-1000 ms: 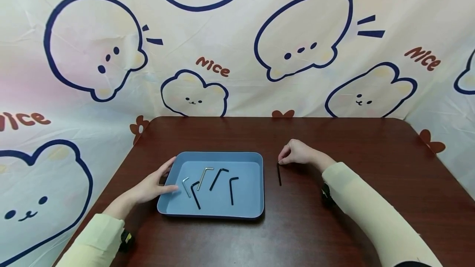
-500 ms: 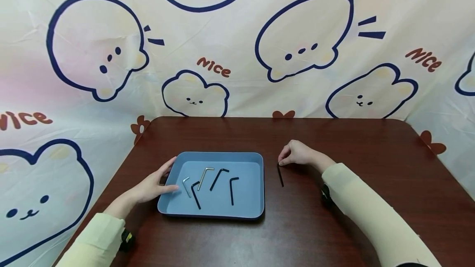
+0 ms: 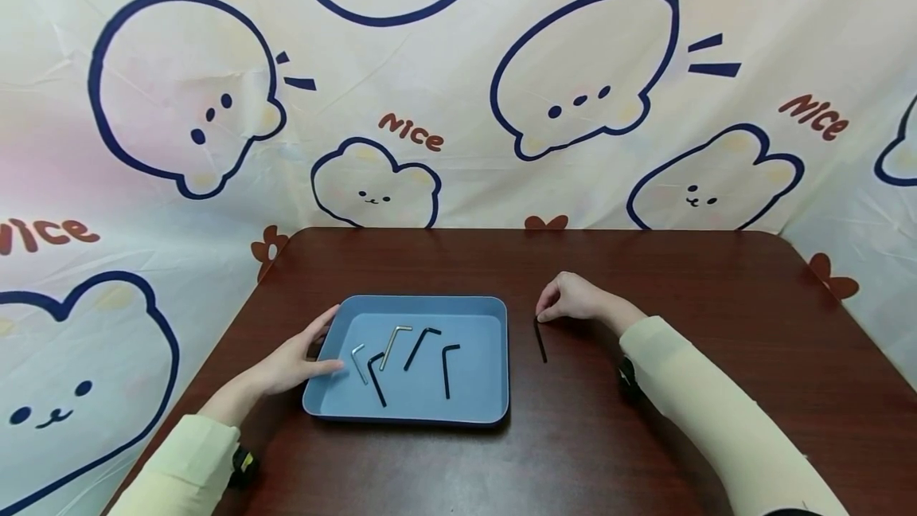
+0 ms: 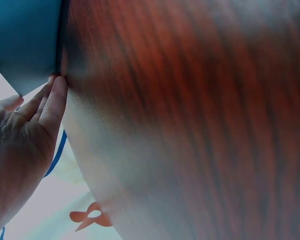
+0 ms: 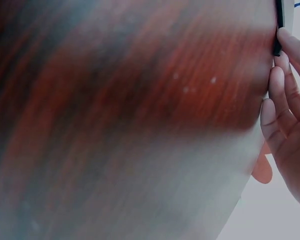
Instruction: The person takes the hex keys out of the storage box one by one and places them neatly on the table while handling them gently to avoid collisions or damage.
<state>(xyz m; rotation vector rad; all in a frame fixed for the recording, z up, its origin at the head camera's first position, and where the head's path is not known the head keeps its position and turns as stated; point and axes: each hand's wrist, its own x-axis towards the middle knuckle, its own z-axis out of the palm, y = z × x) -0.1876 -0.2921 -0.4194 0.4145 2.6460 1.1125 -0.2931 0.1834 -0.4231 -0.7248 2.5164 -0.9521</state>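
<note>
My left hand (image 3: 290, 361) holds the left side of a blue tray (image 3: 423, 303), thumb over the rim and fingers along the outside. Several L-shaped hex keys lie in the tray: a small silver hex key (image 3: 360, 365), a brass-coloured one (image 3: 388, 350), and black ones, the rightmost black hex key (image 3: 446, 377) standing a little apart. To the right of the tray, my right hand (image 3: 579, 297) pinches another black hex key (image 3: 540, 342) by its upper end, between thumb and fingertips. Its long arm points down toward me; its bent end is hidden by the fingers.
Everything rests on a dark brown wooden table (image 3: 645, 261) with rounded far corners. A cloth (image 3: 473, 102) printed with cartoon bears hangs behind it and along the left and right sides. Both wrists carry dark bands under light sleeves (image 3: 702, 388).
The black hex key under my right hand has swung slightly, its lower end now further right. Left hand and tray stay put; the head view shifts a touch.
</note>
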